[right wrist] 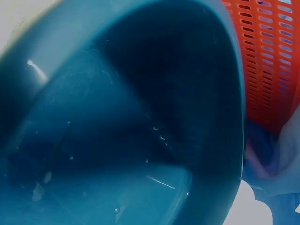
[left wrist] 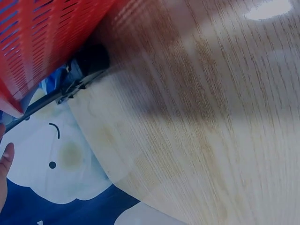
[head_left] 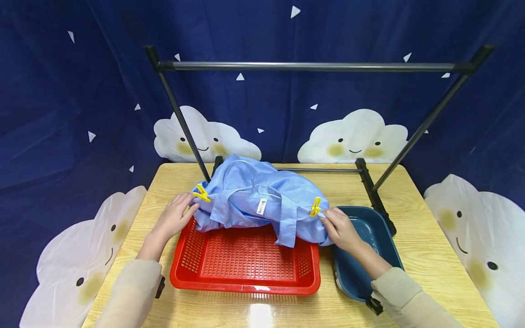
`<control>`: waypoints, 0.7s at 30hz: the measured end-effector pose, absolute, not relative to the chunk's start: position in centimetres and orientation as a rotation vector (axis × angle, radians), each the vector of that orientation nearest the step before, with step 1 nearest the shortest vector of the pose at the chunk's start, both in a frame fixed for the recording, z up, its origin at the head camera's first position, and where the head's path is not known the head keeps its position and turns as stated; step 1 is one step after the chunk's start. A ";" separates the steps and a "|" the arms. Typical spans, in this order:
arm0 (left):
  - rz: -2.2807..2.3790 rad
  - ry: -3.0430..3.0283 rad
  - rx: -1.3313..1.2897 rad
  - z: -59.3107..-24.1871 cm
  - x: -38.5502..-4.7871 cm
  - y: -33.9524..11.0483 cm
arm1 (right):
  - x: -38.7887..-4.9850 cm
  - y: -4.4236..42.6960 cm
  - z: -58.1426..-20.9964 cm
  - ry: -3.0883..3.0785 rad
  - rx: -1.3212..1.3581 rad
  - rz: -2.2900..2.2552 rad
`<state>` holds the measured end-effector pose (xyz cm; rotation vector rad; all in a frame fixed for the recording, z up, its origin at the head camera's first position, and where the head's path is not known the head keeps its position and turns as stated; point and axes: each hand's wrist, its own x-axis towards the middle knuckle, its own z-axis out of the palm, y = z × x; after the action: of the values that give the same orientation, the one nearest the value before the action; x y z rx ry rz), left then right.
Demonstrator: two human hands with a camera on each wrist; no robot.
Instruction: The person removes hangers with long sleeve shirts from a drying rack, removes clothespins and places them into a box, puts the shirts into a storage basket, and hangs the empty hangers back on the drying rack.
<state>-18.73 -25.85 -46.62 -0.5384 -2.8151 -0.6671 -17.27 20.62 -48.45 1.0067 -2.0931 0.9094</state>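
Light blue fabric with straps and a white label (head_left: pixel 254 200) lies bunched over the back of a red perforated basket (head_left: pixel 246 288). A yellow clip (head_left: pixel 202 193) is on its left part, another yellow clip (head_left: pixel 315 207) on its right. My left hand (head_left: pixel 174 216) pinches the fabric's left edge beside the first clip; in the left wrist view only a bit of that hand (left wrist: pixel 3 176) shows at the edge. My right hand (head_left: pixel 344 231) pinches the right edge just below the second clip. The right wrist view shows some of the fabric (right wrist: pixel 288 159).
A dark blue bin (head_left: pixel 354 269) stands right of the basket, under my right forearm. Behind the fabric rises a black rack with a horizontal bar (head_left: pixel 307 67); its right foot (head_left: pixel 375 196) rests on the wooden table (head_left: pixel 434 255). A navy curtain with clouds hangs behind.
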 end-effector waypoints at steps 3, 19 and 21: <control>-0.579 -2.789 -0.555 -46.7 -18.8 -25.8 | -17.3 20.6 -48.4 -2.097 1.007 0.908; -0.510 -2.795 -0.506 -47.4 -18.7 -25.6 | -17.4 20.3 -48.5 -2.073 1.013 0.889; -0.500 -2.790 -0.501 -47.6 -18.6 -25.6 | -17.5 20.2 -48.5 -2.064 1.023 0.885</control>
<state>-18.57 -25.62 -47.63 -0.5011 -2.7899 -0.4999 -17.47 20.23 -48.55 1.0234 -2.0644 0.8854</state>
